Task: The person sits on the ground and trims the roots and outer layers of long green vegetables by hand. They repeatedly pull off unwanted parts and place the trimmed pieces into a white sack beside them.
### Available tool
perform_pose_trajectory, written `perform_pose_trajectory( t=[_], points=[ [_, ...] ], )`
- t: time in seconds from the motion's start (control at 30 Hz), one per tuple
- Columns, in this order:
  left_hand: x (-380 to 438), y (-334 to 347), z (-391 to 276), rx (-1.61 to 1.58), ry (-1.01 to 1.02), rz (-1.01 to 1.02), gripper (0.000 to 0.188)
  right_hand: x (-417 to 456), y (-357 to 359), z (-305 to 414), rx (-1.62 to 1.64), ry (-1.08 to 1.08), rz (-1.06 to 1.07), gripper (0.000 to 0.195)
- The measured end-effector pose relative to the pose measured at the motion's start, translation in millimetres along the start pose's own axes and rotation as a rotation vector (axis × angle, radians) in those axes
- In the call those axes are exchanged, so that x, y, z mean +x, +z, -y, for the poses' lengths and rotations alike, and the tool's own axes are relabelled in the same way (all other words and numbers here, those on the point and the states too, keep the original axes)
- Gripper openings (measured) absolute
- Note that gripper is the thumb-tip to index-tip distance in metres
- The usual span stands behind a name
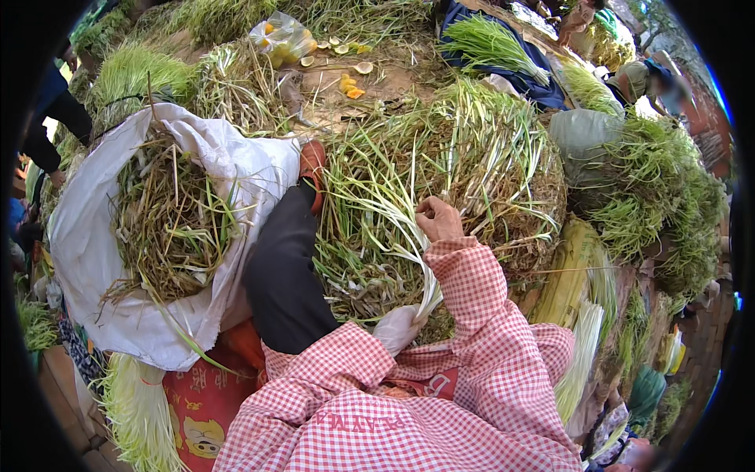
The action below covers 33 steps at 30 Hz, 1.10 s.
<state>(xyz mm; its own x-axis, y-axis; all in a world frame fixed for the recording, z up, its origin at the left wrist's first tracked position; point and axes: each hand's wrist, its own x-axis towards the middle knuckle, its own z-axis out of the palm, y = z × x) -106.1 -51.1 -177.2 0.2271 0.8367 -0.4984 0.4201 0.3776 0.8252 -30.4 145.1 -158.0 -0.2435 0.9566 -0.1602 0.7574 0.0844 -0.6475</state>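
Note:
My left hand (399,329), in a thin whitish glove, grips a small bunch of slender scallion-like stalks (402,221) by their white lower ends, close to my lap. The pale green tops fan out away from me, towards the upper left. My right hand (439,219) is bare, its fingers curled in beside the middle of the bunch. Whether a stalk or leaf is pinched in those fingers is hidden. Beneath and beyond both hands lies a large heap of unsorted stalks (495,159) with brown, dried outer leaves.
A white woven sack (76,236) holding withered leaves (171,230) stands left of my bent leg (289,265). Clean white stalks (581,354) lie at right, a tied bundle (138,407) at lower left. Beyond are fruit peels (351,88) and a plastic bag (283,38). Other people are nearby.

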Motion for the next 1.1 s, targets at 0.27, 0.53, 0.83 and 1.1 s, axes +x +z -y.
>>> perform_pose_trajectory(
  t=[0.27,0.53,0.83,1.1],
  points=[
    [1.4,1.3,0.4,0.025,-0.058,0.012,0.033,-2.9,15.4,-6.3,-0.216,-0.281,0.034,0.015],
    [0.6,1.1,-3.9,0.025,-0.038,0.008,0.030,-0.7,12.6,10.1,-0.689,-0.107,0.253,0.019],
    [1.0,-3.0,-3.4,0.034,0.012,0.010,0.031,5.5,-24.9,18.8,0.539,0.319,0.239,0.007],
    [-1.9,-8.1,-1.3,-0.048,0.034,0.023,0.030,0.8,3.4,17.3,0.752,0.190,0.155,0.005]
  ],
)
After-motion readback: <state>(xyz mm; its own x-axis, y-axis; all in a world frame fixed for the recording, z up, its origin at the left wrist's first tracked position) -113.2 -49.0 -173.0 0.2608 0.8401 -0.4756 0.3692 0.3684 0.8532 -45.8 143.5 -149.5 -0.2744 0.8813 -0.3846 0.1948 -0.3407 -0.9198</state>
